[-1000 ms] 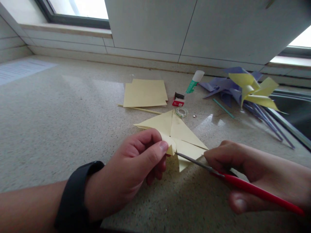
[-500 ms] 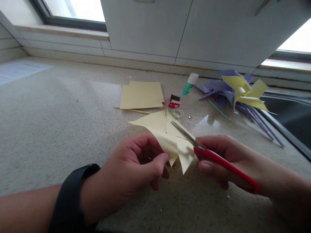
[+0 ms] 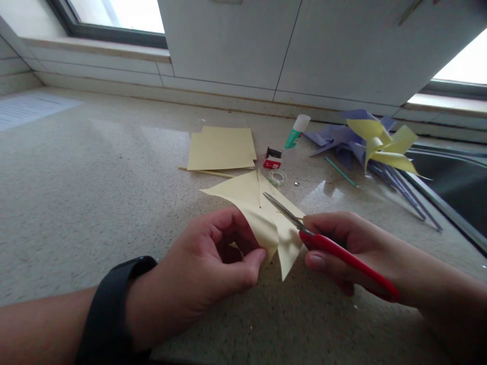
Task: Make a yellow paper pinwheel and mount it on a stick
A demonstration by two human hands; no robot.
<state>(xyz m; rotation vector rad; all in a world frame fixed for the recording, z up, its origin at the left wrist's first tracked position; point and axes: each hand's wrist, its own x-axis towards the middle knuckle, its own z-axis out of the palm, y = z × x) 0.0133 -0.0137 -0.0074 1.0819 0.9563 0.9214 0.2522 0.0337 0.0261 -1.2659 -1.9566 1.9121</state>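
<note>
A yellow paper (image 3: 243,188) with slits cut in from its corners is pinched near its front edge by my left hand (image 3: 218,253), thumb on top. One pointed flap hangs down beside the thumb, and the near part of the sheet is curled. My right hand (image 3: 342,253) grips red-handled scissors (image 3: 342,256). Their blades appear closed and lie over the paper, tips pointing to the far left near a slit. I cannot tell whether the right fingers also touch the paper's right edge.
Behind the paper are stacked yellow sheets (image 3: 222,149), a yellow stick (image 3: 207,172), a tape roll (image 3: 277,177), a small red box (image 3: 273,158) and a glue stick (image 3: 297,132). Yellow and purple pinwheels (image 3: 380,139) lie beside the sink (image 3: 456,187). A printed sheet (image 3: 34,109) is at far left.
My left thumb has shifted slightly right and lower on the flap, covering more of its tip. My right hand and the scissors have moved a little left.
</note>
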